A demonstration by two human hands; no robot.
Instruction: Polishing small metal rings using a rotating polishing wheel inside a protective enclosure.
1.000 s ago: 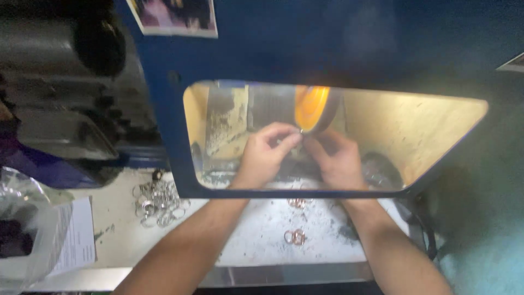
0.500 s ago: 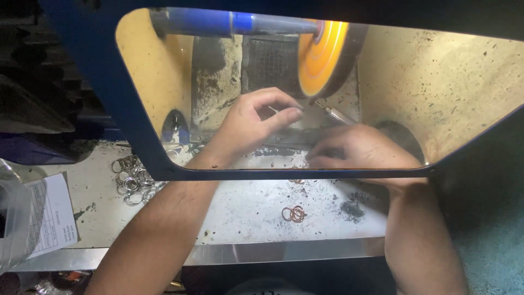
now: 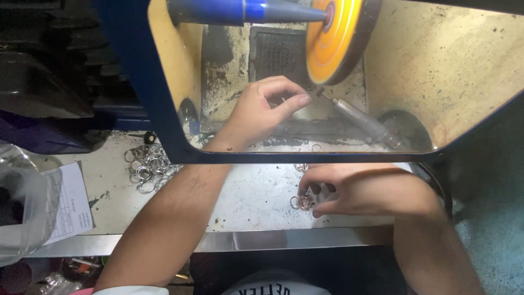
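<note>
My left hand (image 3: 262, 109) is inside the polishing hood, just left of and below the yellow buffing wheel (image 3: 334, 41). Its thumb and fingers pinch a small thin ring (image 3: 283, 100). My right hand (image 3: 363, 191) rests low on the metal bench in front of the hood. Its forefinger and thumb close round a little cluster of copper-coloured rings (image 3: 302, 202). A metal rod tool (image 3: 360, 119) lies slanted on the hood floor, its tip near the wheel.
A blue spindle (image 3: 245, 11) drives the wheel. The blue hood frame (image 3: 143, 87) borders the opening. A heap of silvery rings (image 3: 147, 166) lies at the left of the bench, beside a printed paper (image 3: 68, 202) and a clear plastic bag (image 3: 19, 213).
My right hand has left the wheel and dropped onto the bench at the ring cluster. My left hand stays by the wheel. The view has moved closer.
</note>
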